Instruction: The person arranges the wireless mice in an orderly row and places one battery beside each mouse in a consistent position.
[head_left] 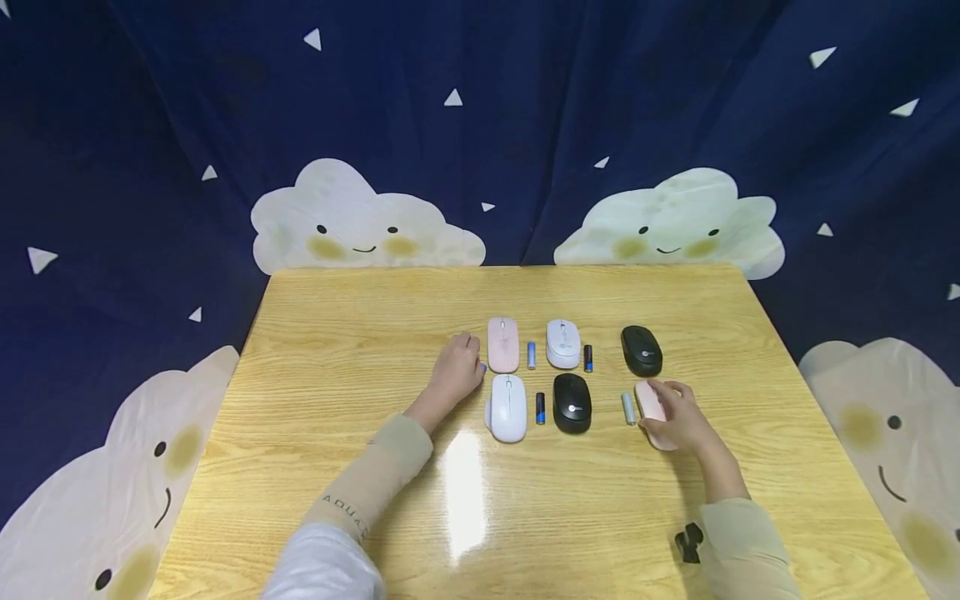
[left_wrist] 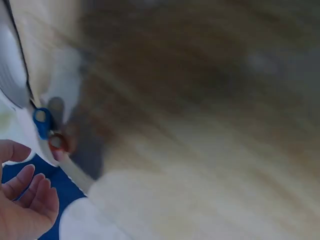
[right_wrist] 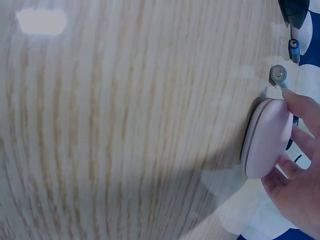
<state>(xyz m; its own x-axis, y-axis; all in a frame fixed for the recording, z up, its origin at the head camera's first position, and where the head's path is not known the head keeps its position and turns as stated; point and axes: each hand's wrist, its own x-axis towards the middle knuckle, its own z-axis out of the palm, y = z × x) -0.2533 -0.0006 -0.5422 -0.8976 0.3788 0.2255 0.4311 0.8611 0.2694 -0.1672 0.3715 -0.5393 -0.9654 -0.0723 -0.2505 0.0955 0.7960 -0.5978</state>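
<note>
My right hand (head_left: 678,414) grips a pale pink computer mouse (right_wrist: 268,138), thumb and fingers along its sides. In the right wrist view the mouse is seen edge-on near the tabletop. A light-coloured battery (head_left: 628,408) lies just left of this mouse, and a black mouse (head_left: 641,350) sits beyond it. My left hand (head_left: 459,365) is at the left end of the group, beside another pink mouse (head_left: 503,345). A small blue battery end (head_left: 483,367) shows by its fingertips. Loosely bent fingers (left_wrist: 37,192) with nothing between them appear in the left wrist view.
A white mouse (head_left: 508,408), a second white mouse (head_left: 562,343) and another black mouse (head_left: 572,403) stand mid-table. Between them lie a light blue battery (head_left: 531,356) and dark blue-and-black batteries (head_left: 588,358). A cloud-print curtain (head_left: 517,125) hangs behind the wooden table (head_left: 337,333).
</note>
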